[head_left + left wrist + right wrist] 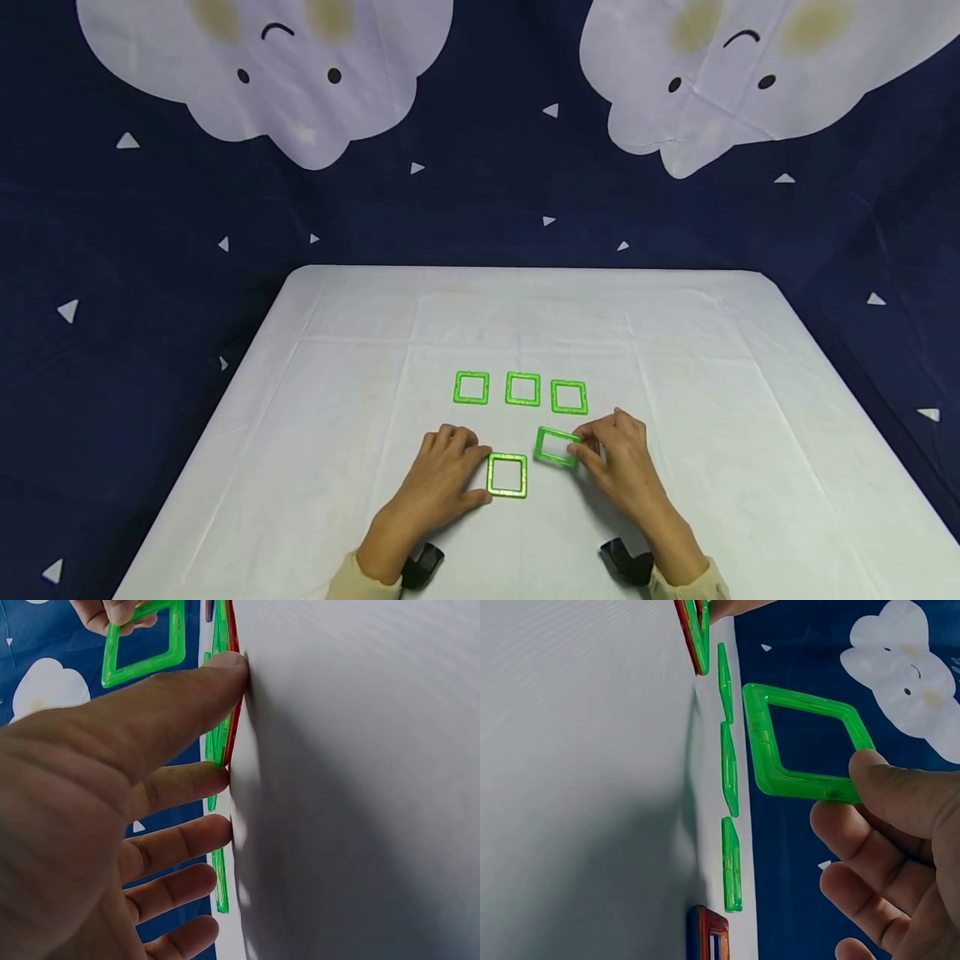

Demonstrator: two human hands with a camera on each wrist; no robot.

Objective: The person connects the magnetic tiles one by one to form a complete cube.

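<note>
In the head view my left hand (442, 479) holds the left side of a small stack, a green square magnetic tile (491, 475) over a red one (232, 739). Thumb and index finger sit at its two left corners; the other fingers are spread on the white cloth. My right hand (618, 458) pinches another green square magnetic tile (539, 443) by one side. This tile is raised and tilted above the table, as the right wrist view shows, just right of the stack and apart from it.
Beyond the hands, three green square tiles lie in a row: left (471, 402), middle (522, 403), right (569, 411). An orange-red and blue tile edge (703, 930) shows low in the right wrist view. White cloth covers the table (360, 317); a dark blue curtain (480, 225) hangs behind.
</note>
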